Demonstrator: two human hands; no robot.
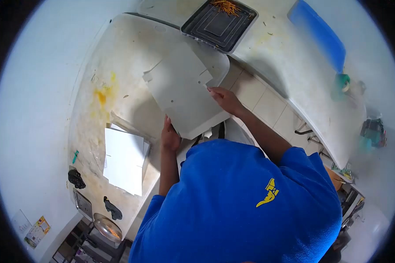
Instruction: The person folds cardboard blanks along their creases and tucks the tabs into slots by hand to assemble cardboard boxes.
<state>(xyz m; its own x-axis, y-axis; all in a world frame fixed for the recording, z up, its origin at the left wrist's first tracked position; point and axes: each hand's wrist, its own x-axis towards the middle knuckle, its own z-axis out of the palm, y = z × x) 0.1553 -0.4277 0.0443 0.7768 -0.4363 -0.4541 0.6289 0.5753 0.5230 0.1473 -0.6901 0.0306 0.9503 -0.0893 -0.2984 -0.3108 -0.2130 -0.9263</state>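
- So, the stained table (136, 48) is sitting partly beneath a die-cut cardboard blank (180, 87).
- Left hand (170, 135) is gripping its near-left edge; right hand (226, 100) is pinching its right edge.
- Uneven pulling could be creasing it, imo.

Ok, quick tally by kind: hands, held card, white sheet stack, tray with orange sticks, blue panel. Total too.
Left hand and right hand: 2
Held card: 1
White sheet stack: 1
Tray: 1
Blue panel: 1
Total: 6
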